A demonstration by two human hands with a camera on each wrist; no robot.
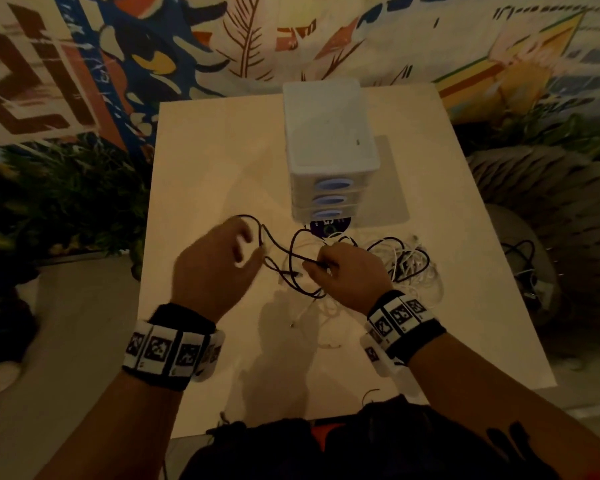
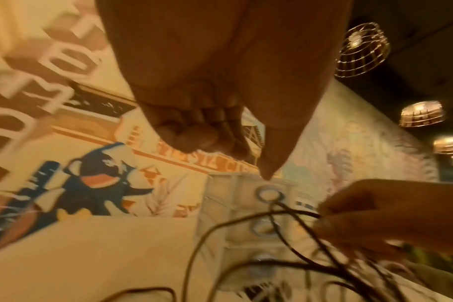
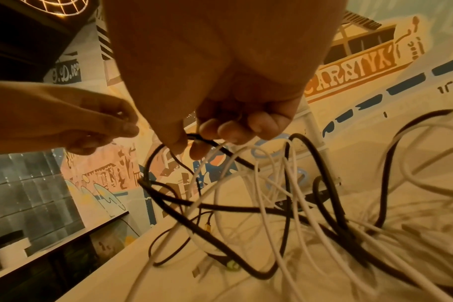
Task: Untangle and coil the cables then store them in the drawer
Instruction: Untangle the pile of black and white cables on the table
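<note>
From the head view, both hands hover above the tabletop [image 1: 201,161], just in front of a white drawer unit [image 1: 329,147] with its three drawers closed. The left hand [image 1: 219,268] has its fingers curled around a loop of black cable [image 1: 278,247]; the right hand [image 1: 350,275] pinches the same cable. White cables [image 1: 416,271] lie heaped to the right of the right hand.

In the left wrist view, the left hand's fingers [image 2: 194,134] are curled tight, though motion blur hides the cable in them.

In the right wrist view, thumb and fingers [image 3: 230,128] pinch the black cable over the tangle.
</note>
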